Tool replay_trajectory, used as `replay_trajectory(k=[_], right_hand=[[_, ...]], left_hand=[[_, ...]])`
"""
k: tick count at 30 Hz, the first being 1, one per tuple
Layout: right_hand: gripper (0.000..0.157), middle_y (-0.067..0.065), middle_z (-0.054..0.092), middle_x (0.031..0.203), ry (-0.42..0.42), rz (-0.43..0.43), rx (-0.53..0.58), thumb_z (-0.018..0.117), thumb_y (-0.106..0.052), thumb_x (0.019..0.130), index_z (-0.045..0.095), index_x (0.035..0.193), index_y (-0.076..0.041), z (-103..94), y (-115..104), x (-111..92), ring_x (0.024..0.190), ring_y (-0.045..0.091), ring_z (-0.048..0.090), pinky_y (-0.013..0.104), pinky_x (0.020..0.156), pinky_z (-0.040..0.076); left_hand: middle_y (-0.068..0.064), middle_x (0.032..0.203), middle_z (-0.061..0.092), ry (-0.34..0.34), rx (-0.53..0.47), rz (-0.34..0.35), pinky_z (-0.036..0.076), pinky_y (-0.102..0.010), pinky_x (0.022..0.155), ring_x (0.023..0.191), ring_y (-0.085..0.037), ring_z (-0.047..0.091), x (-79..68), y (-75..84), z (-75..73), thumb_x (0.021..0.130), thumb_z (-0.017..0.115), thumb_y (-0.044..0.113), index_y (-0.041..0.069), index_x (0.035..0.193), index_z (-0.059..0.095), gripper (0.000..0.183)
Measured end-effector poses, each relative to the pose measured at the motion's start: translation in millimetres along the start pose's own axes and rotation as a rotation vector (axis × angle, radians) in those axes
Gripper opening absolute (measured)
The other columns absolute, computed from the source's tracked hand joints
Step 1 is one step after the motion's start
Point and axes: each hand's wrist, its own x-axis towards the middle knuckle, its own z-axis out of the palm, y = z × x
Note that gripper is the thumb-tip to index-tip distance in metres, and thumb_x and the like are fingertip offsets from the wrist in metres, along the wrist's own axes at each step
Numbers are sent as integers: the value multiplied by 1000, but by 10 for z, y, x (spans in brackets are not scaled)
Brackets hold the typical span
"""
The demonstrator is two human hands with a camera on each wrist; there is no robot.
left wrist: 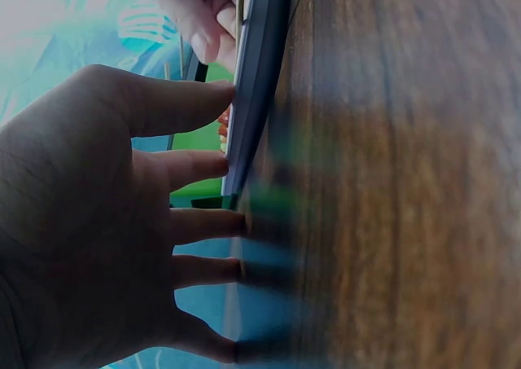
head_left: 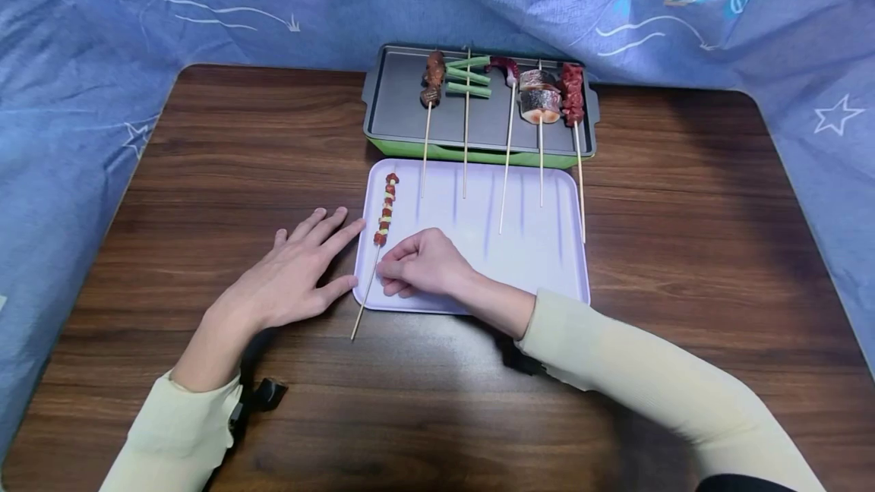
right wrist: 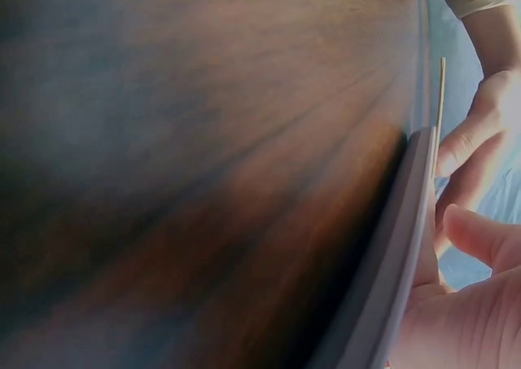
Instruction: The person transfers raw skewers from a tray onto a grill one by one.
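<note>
A skewer of small red and pale green pieces point(head_left: 386, 211) lies at the left side of a pale purple tray point(head_left: 533, 249), its bare stick crossing the near rim. Fingertips of my right hand point(head_left: 427, 264) are right at the stick, just below the food, with fingers loosely bent and the stick along their left side. In the right wrist view, the right thumb point(right wrist: 468, 226) stands apart from the stick point(right wrist: 441, 100). My left hand point(head_left: 287, 279) lies spread on the table, thumb and index tips at the tray's left rim point(left wrist: 248, 84).
Behind the tray stands a green-sided grill with a grey pan point(head_left: 396, 97). Across it lie several skewers: brown meat point(head_left: 433, 78), green stalks point(head_left: 469, 89), a dark red tentacle piece point(head_left: 506, 68), fish chunks point(head_left: 540, 103) and red meat point(head_left: 572, 95). Their sticks overhang the tray.
</note>
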Motion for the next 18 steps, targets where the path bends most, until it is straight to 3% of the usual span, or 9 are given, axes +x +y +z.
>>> replay_trajectory(k=[11,18], right_hand=[[14,15,72,73,19,65,67,72,-10,89,73,90,4,77,-18,80,60,16,70,30,59,58],[10,16,72,72,35,57,87,72,-6,87,73,89,4,108,-25,116,57,16,69,29,58,58]], left_hand=[[-11,162,20,-3,-1,5,20,-79,98,147,-37,13,-6,11,-15,96,58,45,26,157,24,72],[-11,162,20,-2,0,6,20,-78,98,147,-37,13,-16,12,-33,96,58,45,25,157,25,72]])
